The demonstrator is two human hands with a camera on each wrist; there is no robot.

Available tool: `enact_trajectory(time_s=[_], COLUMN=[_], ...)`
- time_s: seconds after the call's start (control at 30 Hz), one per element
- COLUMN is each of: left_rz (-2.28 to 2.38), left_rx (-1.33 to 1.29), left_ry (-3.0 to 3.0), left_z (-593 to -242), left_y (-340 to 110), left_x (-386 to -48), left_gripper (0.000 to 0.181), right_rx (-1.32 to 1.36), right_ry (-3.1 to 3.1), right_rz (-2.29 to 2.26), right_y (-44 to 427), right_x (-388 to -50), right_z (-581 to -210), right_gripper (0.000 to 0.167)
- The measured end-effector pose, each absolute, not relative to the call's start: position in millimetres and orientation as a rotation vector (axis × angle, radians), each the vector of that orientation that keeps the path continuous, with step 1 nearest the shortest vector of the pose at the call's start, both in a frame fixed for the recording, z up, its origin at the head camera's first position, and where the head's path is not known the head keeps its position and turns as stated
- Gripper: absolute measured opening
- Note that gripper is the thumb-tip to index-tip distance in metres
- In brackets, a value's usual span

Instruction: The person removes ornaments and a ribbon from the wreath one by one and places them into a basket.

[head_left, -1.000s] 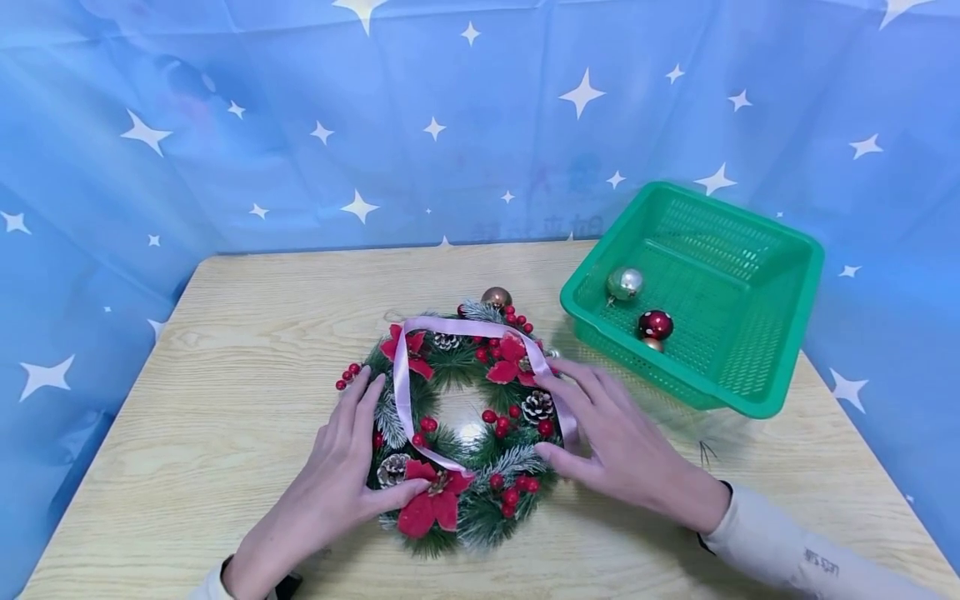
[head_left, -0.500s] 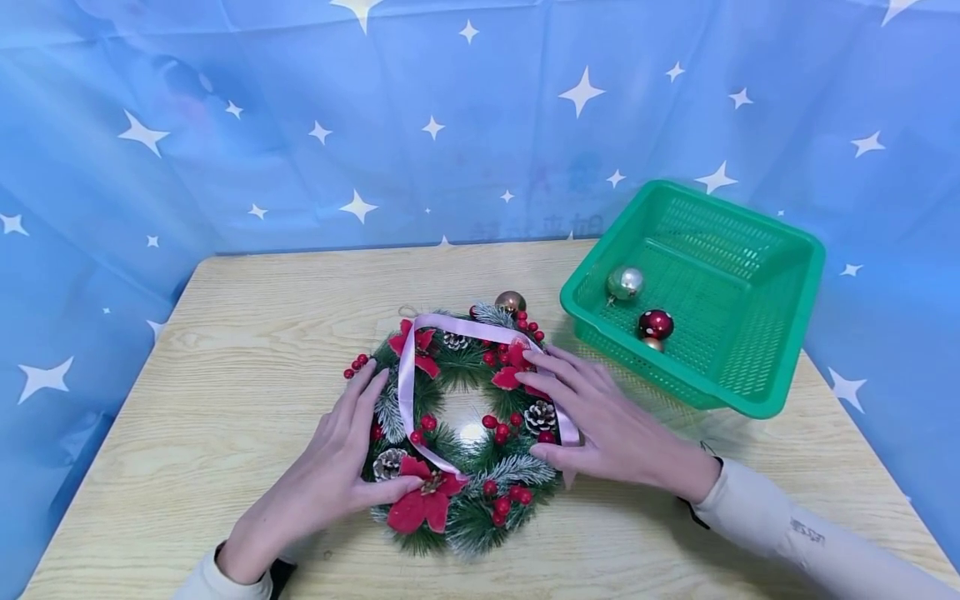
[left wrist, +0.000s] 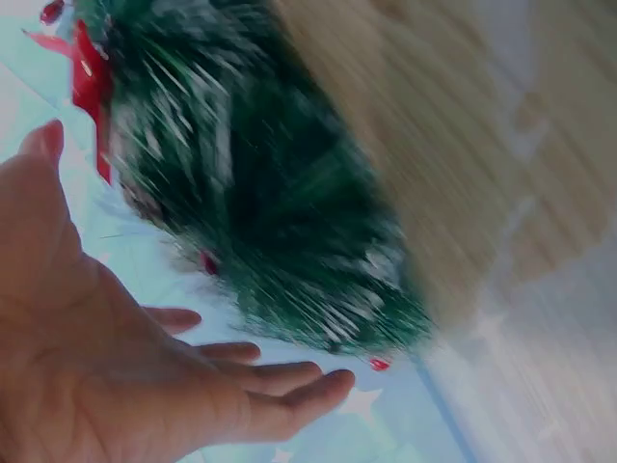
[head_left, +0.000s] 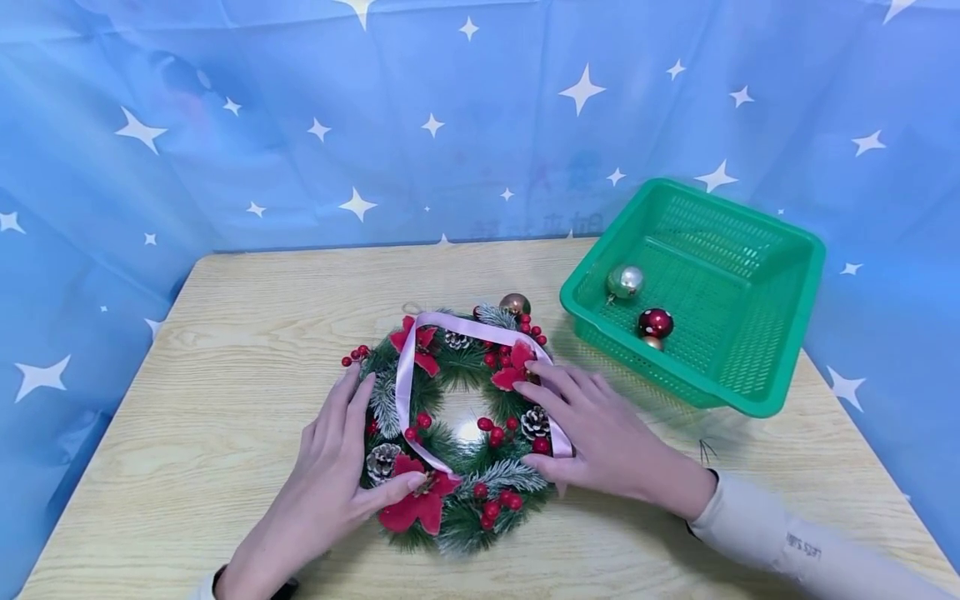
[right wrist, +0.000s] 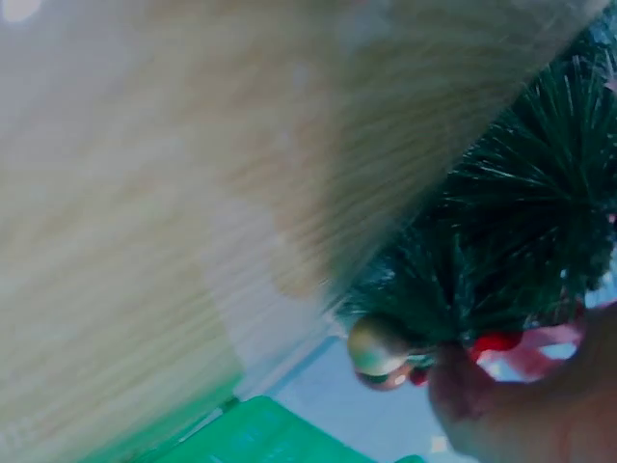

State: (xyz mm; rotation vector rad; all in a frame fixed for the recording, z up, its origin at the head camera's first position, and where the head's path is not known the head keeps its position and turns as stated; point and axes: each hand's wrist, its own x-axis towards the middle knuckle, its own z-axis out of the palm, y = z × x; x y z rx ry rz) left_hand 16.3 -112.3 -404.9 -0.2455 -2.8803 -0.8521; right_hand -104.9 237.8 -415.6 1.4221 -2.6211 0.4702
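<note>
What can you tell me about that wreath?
The wreath is a ring of green, plastic-looking needles, partly frosted, with red flowers, red berries, pinecones and a pale ribbon looped on top. It appears to lie flat on the table, beside the basket. The left hand and right hand flank it; exact contact is unclear.

Off-white sleeves (head_left: 738, 518), dark lettering (head_left: 803, 546) on 1; black wristbands (head_left: 286, 588).

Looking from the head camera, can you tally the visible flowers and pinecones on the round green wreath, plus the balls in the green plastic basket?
Red poinsettia-shaped flowers: 3
White-tipped brown pinecones: 3
Shiny round balls, one partly hidden: 3
Total: 9
</note>
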Motion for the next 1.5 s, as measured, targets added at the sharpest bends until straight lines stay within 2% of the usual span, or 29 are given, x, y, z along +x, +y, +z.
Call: enact_trajectory(time_s=[0.23,0.4,0.9,1.07,1.3,1.5], left_rz=[-0.866,-0.820,-0.832,-0.868,-0.884,-0.933], left_rx=[-0.123,-0.142,-0.277,-0.307,-0.325,-0.312], left_ry=[-2.879,-2.884,-2.889,-2.906,-2.902,-2.893], left_z=[-402,-406,-410,-409,-409,-409], left_y=[-102,-101,-108,-113,-116,-116], left_x=[21,21,10,7,5,6], left_gripper=[0.123,0.130,0.128,0.126,0.124,0.119], right_rx=[1.288,1.248,1.280,1.211,1.046,1.006], right_ry=[-2.679,-2.688,-2.637,-2.625,-2.773,-2.865], right_rz=[0.409,0.387,0.635,0.706,0.842,0.895], right_y=[228,225,254,266,273,274], right_x=[-84,-77,-88,-95,-103,-110], right_z=[-415,-414,-403,-401,-405,-408], right_gripper=[0.089,0.089,0.085,0.076,0.054,0.048])
